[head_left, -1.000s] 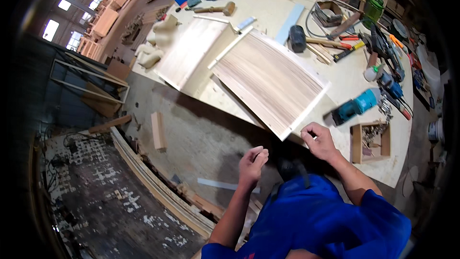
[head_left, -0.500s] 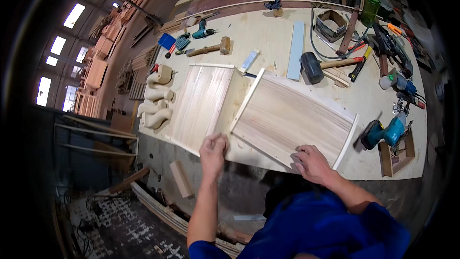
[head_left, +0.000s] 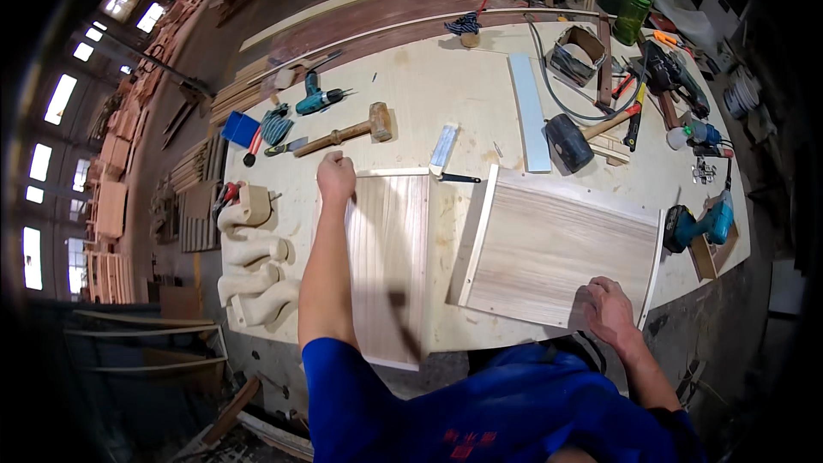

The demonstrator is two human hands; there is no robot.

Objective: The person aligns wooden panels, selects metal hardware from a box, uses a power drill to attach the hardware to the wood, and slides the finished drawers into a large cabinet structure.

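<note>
On the left, a pale wooden panel with thin edge strips (head_left: 390, 249) lies lengthwise on the workbench. My left hand (head_left: 336, 177) is closed at its far left corner, and the forearm crosses over the panel's left edge. The hand itself hides that corner. To the right lies a second wooden panel (head_left: 557, 244), wider, with a raised strip along each short side and small holes in them. My right hand (head_left: 610, 309) rests at its near right part, fingers loosely bent and apart, holding nothing.
Curved wooden legs (head_left: 257, 249) lie left of the panels. Beyond are a wooden mallet (head_left: 380, 123), a drill (head_left: 317, 99), a brush (head_left: 443, 147) and a pale blue strip (head_left: 527, 111). A black-headed mallet (head_left: 568, 143) and another drill (head_left: 705, 221) are on the right.
My left hand has gone from the left panel's near end to its far left corner. The right hand stays by the right panel's near edge. The whole view has shifted and turned.
</note>
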